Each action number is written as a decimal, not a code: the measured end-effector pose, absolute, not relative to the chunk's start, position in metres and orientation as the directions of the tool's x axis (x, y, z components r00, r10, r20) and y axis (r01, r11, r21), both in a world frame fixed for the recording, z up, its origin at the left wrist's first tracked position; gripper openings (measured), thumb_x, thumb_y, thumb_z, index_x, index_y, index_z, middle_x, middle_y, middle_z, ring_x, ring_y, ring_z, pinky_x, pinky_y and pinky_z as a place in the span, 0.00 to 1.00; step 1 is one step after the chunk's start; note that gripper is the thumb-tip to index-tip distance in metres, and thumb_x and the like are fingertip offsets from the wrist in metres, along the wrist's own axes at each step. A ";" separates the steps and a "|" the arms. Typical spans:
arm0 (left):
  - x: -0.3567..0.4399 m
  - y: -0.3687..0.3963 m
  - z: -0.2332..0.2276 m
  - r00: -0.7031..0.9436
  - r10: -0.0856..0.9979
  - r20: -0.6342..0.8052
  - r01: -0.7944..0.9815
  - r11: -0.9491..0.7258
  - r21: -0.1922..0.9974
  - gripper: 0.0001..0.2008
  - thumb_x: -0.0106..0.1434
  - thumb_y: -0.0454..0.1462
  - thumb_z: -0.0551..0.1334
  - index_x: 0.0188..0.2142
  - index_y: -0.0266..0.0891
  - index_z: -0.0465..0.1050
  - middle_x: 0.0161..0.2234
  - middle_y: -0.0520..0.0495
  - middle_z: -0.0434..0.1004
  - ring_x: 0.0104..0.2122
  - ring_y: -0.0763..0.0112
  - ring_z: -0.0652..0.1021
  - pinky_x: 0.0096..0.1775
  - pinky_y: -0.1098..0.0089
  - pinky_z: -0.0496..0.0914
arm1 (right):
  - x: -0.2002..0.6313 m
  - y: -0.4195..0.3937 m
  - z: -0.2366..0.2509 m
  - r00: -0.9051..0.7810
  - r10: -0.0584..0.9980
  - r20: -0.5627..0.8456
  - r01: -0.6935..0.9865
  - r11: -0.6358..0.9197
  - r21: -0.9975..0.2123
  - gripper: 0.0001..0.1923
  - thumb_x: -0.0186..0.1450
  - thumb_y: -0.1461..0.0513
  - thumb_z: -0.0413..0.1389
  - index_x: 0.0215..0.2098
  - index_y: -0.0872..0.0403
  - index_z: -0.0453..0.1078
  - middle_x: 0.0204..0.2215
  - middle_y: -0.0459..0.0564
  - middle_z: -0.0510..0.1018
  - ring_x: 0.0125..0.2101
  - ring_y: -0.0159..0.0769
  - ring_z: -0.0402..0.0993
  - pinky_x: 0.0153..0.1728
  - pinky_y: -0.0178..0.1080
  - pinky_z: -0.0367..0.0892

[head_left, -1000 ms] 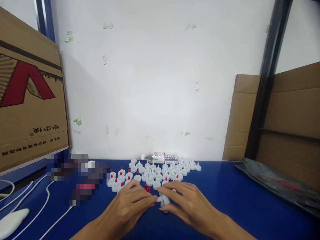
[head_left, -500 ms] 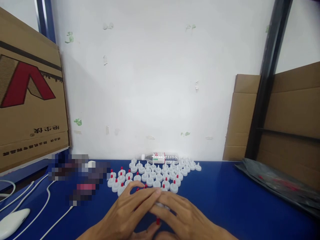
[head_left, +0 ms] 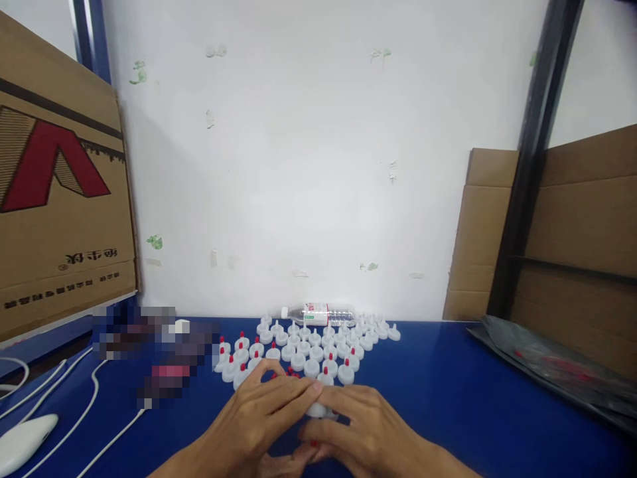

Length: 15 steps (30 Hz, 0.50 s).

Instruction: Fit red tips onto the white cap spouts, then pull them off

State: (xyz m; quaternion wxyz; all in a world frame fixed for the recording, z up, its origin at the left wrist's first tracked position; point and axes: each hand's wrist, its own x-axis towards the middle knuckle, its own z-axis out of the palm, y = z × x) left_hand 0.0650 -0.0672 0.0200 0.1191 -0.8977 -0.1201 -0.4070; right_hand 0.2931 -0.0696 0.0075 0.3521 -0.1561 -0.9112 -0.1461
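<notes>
My left hand (head_left: 261,415) and my right hand (head_left: 365,421) meet at the front middle of the table, fingertips touching. Between them they hold a white plastic nozzle cap (head_left: 316,408), its round base up and largely covered by fingers. A bit of red tip (head_left: 313,443) shows below it, by the thumb and fingers. Just beyond my left fingers lie several small loose red tips (head_left: 292,374). Past the hands stand many white nozzle caps (head_left: 312,367), spouts up. Those at the front and left, such as one red-tipped cap (head_left: 346,372), wear red tips; the rear ones are bare.
A clear plastic bottle (head_left: 328,315) lies behind the caps against the white wall. White cables and a white device (head_left: 27,435) lie at left, near blurred items (head_left: 172,372). Cardboard boxes (head_left: 64,199) flank the blue table (head_left: 448,398); a dark plastic bag (head_left: 557,365) lies right.
My fingers have shifted around the held nozzle cap. More of its white base shows between them, while the red tip below is now mostly covered by fingers.
</notes>
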 end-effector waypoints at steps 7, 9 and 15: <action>0.066 -0.065 0.017 0.629 0.105 0.770 0.285 -0.953 -0.103 0.28 0.65 0.29 0.65 0.64 0.34 0.64 0.46 0.39 0.85 0.38 0.65 0.84 0.43 0.59 0.70 | 0.291 -0.071 0.012 -0.723 0.194 0.663 0.330 0.940 0.085 0.12 0.78 0.59 0.47 0.55 0.52 0.67 0.47 0.52 0.82 0.41 0.34 0.81 0.41 0.34 0.75; 0.065 -0.064 0.017 0.629 0.093 0.772 0.284 -0.952 -0.117 0.28 0.65 0.30 0.65 0.64 0.35 0.65 0.45 0.40 0.85 0.38 0.65 0.84 0.43 0.59 0.71 | 0.291 -0.071 0.011 -0.729 0.197 0.655 0.315 0.947 0.067 0.12 0.78 0.58 0.47 0.54 0.53 0.68 0.47 0.53 0.81 0.43 0.34 0.81 0.44 0.33 0.75; 0.063 -0.066 0.017 0.647 0.084 0.758 0.291 -0.946 -0.144 0.29 0.63 0.30 0.67 0.63 0.33 0.65 0.43 0.39 0.86 0.35 0.63 0.84 0.41 0.59 0.71 | 0.290 -0.069 0.006 -0.742 0.235 0.628 0.318 0.948 0.021 0.14 0.78 0.55 0.46 0.53 0.52 0.68 0.48 0.53 0.81 0.45 0.33 0.81 0.46 0.33 0.74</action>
